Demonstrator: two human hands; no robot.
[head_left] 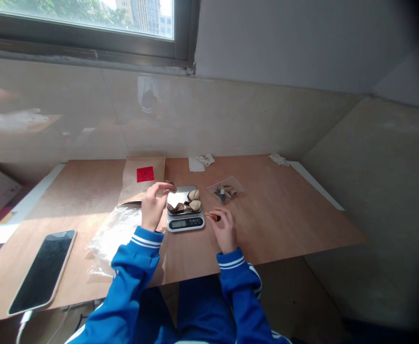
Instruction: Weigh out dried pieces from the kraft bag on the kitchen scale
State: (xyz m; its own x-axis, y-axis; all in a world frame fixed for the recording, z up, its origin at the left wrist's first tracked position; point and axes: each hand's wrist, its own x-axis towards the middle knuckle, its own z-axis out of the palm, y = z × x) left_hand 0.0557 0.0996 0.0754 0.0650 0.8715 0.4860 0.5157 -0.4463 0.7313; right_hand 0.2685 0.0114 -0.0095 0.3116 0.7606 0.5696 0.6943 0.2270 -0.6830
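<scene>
A small digital kitchen scale [185, 222] sits on the wooden table [284, 215] with several brown and pale pieces [194, 195] on its steel platform. My left hand [152, 205] hovers at the scale's left edge, fingers pinched on a small dark piece [172, 187] above the platform. My right hand [225, 229] rests on the table just right of the scale, pinching a small brown piece [214, 217]. Both arms wear blue sleeves with white stripes.
A brown paper bag with a red label [145, 174] lies behind the scale. A clear plastic bag [112, 234] lies at left, a small clear pouch of pieces [224, 190] at right. A phone [43, 270] lies on the near left. Crumpled paper [205, 160] sits at the wall.
</scene>
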